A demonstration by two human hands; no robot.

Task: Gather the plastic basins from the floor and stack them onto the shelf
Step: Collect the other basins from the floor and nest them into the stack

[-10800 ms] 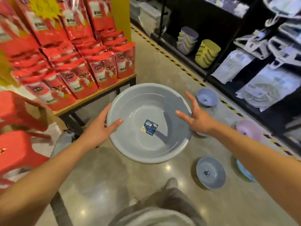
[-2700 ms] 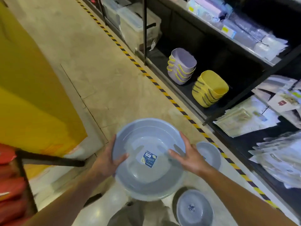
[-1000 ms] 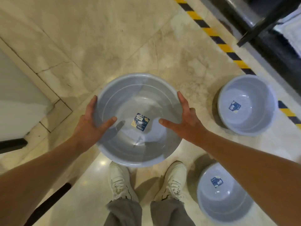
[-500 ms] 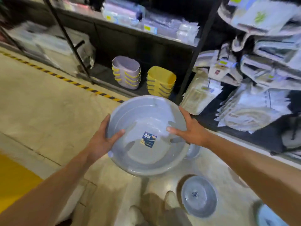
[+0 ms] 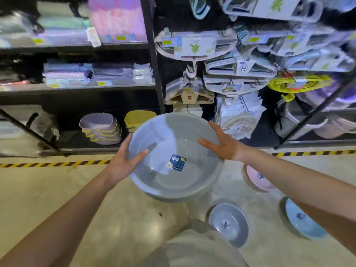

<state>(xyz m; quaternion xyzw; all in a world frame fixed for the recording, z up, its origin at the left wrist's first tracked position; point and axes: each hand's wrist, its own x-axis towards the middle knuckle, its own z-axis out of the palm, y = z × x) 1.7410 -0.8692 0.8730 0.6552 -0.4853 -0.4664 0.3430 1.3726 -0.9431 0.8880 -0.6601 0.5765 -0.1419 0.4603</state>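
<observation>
A large grey plastic basin (image 5: 173, 182) with a blue label inside is held up in front of me, tilted toward the black shelf (image 5: 152, 54). My left hand (image 5: 123, 162) grips its left rim and my right hand (image 5: 223, 143) grips its right rim. On the floor lie a smaller grey basin (image 5: 229, 224), a pink basin (image 5: 258, 180) and a light blue basin (image 5: 302, 220), all to the right and below the held one.
On the bottom shelf stand a stack of lilac tubs (image 5: 100, 130) and a stack of yellow tubs (image 5: 137, 118). Packaged goods and hangers (image 5: 194, 89) fill the upper shelves. A yellow-black tape line (image 5: 54, 163) marks the floor before the shelf. My knee (image 5: 192, 247) is below.
The view has swung up and round to face the shelf squarely. The large basin, still in both hands, sits higher and closer to the shelf. Pink and blue basins have come into view.
</observation>
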